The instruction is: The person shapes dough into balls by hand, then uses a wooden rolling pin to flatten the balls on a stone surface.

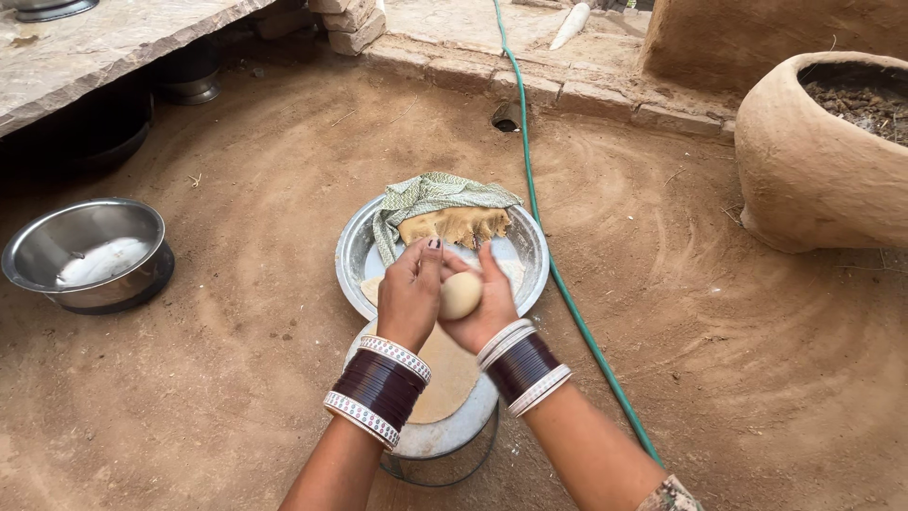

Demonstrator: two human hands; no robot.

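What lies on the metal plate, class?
On the plate: a green cloth, partly covering a dough lump, and some flour. Both hands, holding a dough ball, hide the near part.

Dough ball [461,294] was pale beige. Bangles [380,389] were dark maroon, edged with white bands carrying small red-green dots. Cloth [427,193] was green and white, checked. Flatbread [455,225] under it was tan-brown. Metal plate [353,255] and bowl [87,251] were silver. Hose [558,274] was green. Clay pot [815,170] and floor [265,312] were the same reddish-brown.
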